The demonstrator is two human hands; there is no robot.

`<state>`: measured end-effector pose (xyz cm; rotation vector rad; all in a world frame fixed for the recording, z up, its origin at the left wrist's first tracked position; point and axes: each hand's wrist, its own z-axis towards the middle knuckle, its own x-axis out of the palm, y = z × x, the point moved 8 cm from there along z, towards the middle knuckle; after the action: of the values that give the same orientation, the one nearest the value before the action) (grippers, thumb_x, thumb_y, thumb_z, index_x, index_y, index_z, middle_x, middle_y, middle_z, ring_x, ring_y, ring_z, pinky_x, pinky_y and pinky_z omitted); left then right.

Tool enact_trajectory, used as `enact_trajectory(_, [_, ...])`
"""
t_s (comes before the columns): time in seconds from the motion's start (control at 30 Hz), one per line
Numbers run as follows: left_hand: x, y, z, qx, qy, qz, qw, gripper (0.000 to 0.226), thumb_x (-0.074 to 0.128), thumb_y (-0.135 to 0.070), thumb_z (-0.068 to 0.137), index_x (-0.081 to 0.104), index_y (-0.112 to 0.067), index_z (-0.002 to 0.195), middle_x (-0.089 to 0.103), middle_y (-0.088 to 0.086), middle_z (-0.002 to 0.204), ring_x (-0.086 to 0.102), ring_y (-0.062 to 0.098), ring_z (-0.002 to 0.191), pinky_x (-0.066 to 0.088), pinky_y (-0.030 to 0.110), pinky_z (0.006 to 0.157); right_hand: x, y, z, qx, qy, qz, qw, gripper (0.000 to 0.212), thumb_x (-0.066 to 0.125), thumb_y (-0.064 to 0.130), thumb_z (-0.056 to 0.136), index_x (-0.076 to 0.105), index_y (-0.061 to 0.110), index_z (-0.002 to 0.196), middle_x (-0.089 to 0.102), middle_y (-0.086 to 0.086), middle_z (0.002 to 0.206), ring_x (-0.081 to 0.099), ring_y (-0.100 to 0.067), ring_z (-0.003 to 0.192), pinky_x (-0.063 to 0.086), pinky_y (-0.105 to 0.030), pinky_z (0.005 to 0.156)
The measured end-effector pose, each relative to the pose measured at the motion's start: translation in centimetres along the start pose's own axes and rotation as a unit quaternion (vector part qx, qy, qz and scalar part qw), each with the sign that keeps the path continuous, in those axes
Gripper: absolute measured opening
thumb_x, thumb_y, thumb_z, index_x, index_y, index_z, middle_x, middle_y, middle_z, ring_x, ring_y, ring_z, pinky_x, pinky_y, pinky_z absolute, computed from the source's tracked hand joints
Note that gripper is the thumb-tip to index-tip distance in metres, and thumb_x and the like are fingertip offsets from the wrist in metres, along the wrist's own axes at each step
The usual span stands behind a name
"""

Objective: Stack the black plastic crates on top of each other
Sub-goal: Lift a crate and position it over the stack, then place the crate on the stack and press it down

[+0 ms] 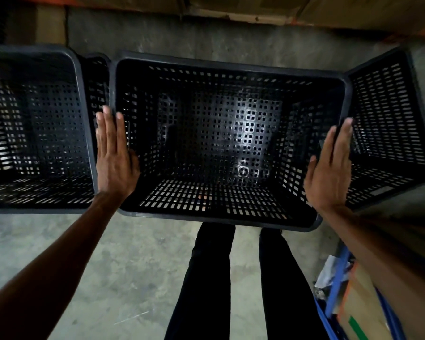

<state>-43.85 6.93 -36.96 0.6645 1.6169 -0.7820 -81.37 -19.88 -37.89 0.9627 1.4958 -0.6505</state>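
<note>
Left hand (pixel 113 155): flat, fingers straight and together, palm pressed to the left wall of the middle crate (pixel 219 133), thumb hooked over the rim on the inside. Right hand (pixel 329 168): flat likewise, fingers straight and close, palm against the right wall of the same crate, thumb spread toward the inside. Crate clamped between the two palms, open top facing up, empty, perforated bottom shining under the light. Near rim above the legs (pixel 238 278) in dark trousers; cannot tell whether lifted clear of the floor (pixel 133 253) or resting on something beneath.

Left crate (pixel 35 123): upright, empty, just beside the middle one, its right rim under the left wrist. Between the two, part of a further perforated black wall (pixel 96 77), too little seen to say more. Right crate (pixel 390 128): tilted, just beside the right hand, its perforated wall facing the middle one.

Floor: bare grey concrete. Along the top edge, cardboard boxes (pixel 353 13) on an orange shelf beam (pixel 378 33). Lower right corner: blue frame (pixel 339 278) and more cardboard (pixel 363 303), partly behind the right forearm.
</note>
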Motion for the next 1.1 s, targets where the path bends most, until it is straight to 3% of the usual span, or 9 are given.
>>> enact_trajectory(0.23, [0.1,0.0,0.5,0.014,0.022,0.007,1.000,0.093,0.050,0.002,0.075,0.002,-0.004,0.155,-0.007,0.016,0.164,-0.009,0.034,0.152,0.007,0.049,0.124,0.3,0.0,0.8,-0.035,0.003,0.006,0.999,0.057,0.032,0.019,0.103,0.012,0.010,0.156,-0.005,-0.021,0.162,-0.003,-0.033,0.152,0.024,-0.044,0.119])
enact_trajectory(0.43, [-0.5,-1.3,0.2,-0.026,0.077,0.083,0.993,0.099,0.059,-0.020,0.079,-0.004,-0.011,0.156,-0.011,0.015,0.163,-0.011,0.034,0.151,0.002,0.048,0.124,-0.5,0.2,0.4,-0.031,0.049,0.022,0.998,0.066,0.031,0.036,0.102,0.008,0.004,0.155,-0.011,-0.019,0.162,-0.001,-0.034,0.152,0.022,-0.046,0.120])
enact_trajectory(0.6, [-3.6,-7.1,-0.3,-0.099,0.103,0.011,0.990,0.100,0.060,-0.020,0.076,0.001,-0.007,0.155,-0.001,0.015,0.164,-0.005,0.030,0.152,0.005,0.050,0.123,-3.7,0.3,-0.7,-0.037,0.104,0.113,0.988,0.071,0.040,0.034,0.099,0.009,0.005,0.156,0.004,-0.017,0.164,0.014,-0.032,0.151,0.027,-0.041,0.119])
enact_trajectory(0.73, [-7.1,-19.9,0.2,0.002,0.083,-0.082,0.993,0.094,0.059,-0.012,0.074,0.012,-0.005,0.155,0.004,0.013,0.164,-0.002,0.029,0.153,0.007,0.047,0.124,-7.2,-4.3,-4.2,0.099,0.059,0.203,0.972,0.064,0.047,0.024,0.099,0.024,-0.001,0.152,0.024,-0.022,0.158,0.028,-0.035,0.146,0.033,-0.040,0.116])
enact_trajectory(0.9, [-9.2,-36.1,3.7,0.146,0.052,-0.159,0.975,0.087,0.056,-0.007,0.077,0.017,-0.006,0.154,0.008,0.011,0.164,-0.001,0.026,0.153,0.010,0.046,0.124,-5.6,-13.9,-9.3,0.257,0.045,0.244,0.934,0.065,0.051,0.026,0.098,0.025,0.003,0.153,0.025,-0.018,0.159,0.028,-0.032,0.147,0.029,-0.035,0.115])
enact_trajectory(1.03, [-5.2,-47.4,8.2,0.280,0.053,-0.147,0.947,0.076,0.050,-0.011,0.081,0.024,-0.002,0.152,0.019,0.014,0.162,0.010,0.030,0.152,0.012,0.045,0.124,-0.8,-22.9,-11.5,0.348,0.046,0.258,0.900,0.065,0.051,0.023,0.098,0.024,0.002,0.152,0.021,-0.018,0.160,0.022,-0.033,0.149,0.026,-0.036,0.117])
enact_trajectory(1.1, [-0.1,-51.5,11.2,0.315,0.096,-0.088,0.940,0.077,0.052,-0.015,0.082,0.022,-0.005,0.153,0.020,0.015,0.161,0.015,0.031,0.151,0.014,0.042,0.124,2.5,-27.1,-11.9,0.391,0.056,0.260,0.881,0.064,0.048,0.024,0.099,0.021,0.001,0.153,0.020,-0.018,0.160,0.021,-0.032,0.149,0.025,-0.037,0.119])
